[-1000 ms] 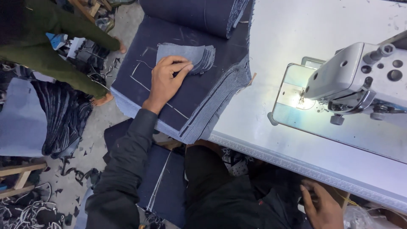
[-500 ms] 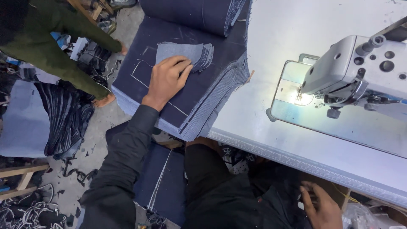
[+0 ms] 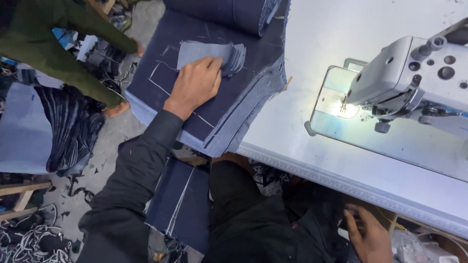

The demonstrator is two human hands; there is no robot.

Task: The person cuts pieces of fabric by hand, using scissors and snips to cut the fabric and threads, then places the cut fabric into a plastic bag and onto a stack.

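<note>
The left hand [image 3: 195, 85] lies flat, fingers spread, on the small stack of light blue denim pieces [image 3: 214, 54], pinning it atop the dark denim pile [image 3: 229, 112] at ten o'clock from the sewing machine [image 3: 414, 78]. The right hand [image 3: 368, 234], at five o'clock below the table edge [image 3: 341, 180], is loosely open, holding nothing. No labels or packages show.
</note>
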